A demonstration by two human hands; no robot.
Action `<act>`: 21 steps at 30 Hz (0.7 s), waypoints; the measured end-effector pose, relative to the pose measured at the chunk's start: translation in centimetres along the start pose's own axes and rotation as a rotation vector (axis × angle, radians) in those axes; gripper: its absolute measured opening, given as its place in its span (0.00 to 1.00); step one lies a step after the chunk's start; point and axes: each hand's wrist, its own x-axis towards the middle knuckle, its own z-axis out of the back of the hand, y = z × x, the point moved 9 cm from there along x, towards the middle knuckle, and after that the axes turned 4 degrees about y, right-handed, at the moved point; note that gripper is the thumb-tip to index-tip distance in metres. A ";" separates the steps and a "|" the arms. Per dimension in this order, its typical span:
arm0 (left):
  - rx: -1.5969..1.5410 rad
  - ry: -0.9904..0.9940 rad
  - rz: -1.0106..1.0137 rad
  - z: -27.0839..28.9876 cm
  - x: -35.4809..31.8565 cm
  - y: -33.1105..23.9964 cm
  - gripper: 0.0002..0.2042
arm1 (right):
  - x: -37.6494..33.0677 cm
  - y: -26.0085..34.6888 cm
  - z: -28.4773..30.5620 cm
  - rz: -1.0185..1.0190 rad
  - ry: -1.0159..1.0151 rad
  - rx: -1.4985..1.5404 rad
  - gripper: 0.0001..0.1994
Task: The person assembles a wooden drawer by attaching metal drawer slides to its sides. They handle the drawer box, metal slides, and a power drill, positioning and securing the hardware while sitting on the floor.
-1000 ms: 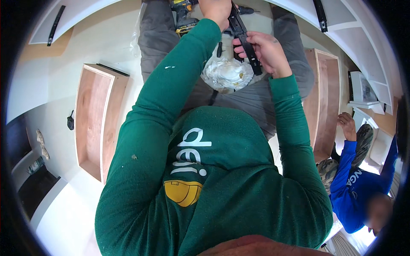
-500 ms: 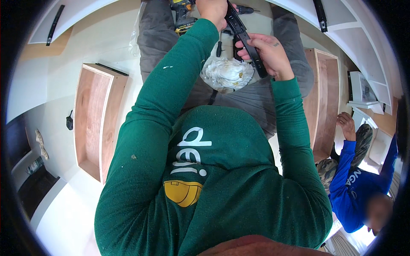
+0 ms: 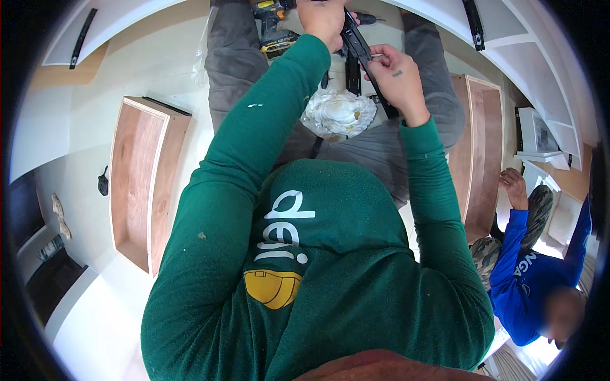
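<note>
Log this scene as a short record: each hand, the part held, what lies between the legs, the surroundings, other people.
Left hand: holding the upper end of the black drawer slide
Right hand: fingers at the slide's side; grip partly hidden
Slide pose: slanting, lower end toward the right
Between legs: yellow-and-black cordless drill, crumpled white bundle
Surroundings: open wooden drawer box at left, another at right
Other people: co-worker in blue, far right

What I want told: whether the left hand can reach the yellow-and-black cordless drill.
Probably yes: the drill lies beside the left hand, nothing visibly between, though that hand would likely first release the long black metal rail.
</note>
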 end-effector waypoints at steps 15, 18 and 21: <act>0.016 -0.023 -0.039 0.1 -0.6 -0.4 0.16 | -1.2 3.5 0.8 0.212 -0.196 -0.418 0.13; 0.006 -0.021 -0.044 0.0 -0.6 -0.4 0.15 | -1.2 4.1 0.6 0.261 -0.223 -0.527 0.12; 0.022 -0.036 -0.020 0.2 -0.5 0.0 0.16 | -1.1 4.2 0.3 0.283 -0.208 -0.554 0.15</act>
